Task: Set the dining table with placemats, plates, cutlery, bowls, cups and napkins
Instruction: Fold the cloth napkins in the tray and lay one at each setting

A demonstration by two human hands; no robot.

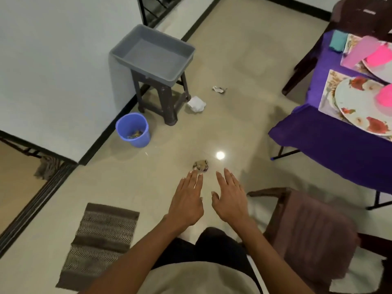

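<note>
Both my hands hang over the floor with straight fingers and hold nothing: my left hand [186, 200] and my right hand [230, 197]. The dining table [339, 141], under a purple cloth, stands at the right edge. On it lie floral placemats [327, 90], a floral plate [358, 107] with a pink bowl [385, 97], and a second plate with a pink bowl [378, 56] behind it. A pink cup [358, 52] and a teal napkin [338, 41] lie farther back. An empty grey tray [152, 54] rests on a dark stool [161, 98] by the wall.
A brown chair [307, 236] stands at my right, another dark chair [360, 15] behind the table. A blue bucket [133, 129] sits by the stool. Crumpled paper [196, 103], a small scrap [219, 89] and a brown wad [200, 165] lie on the floor. A striped mat [99, 242] lies at the lower left.
</note>
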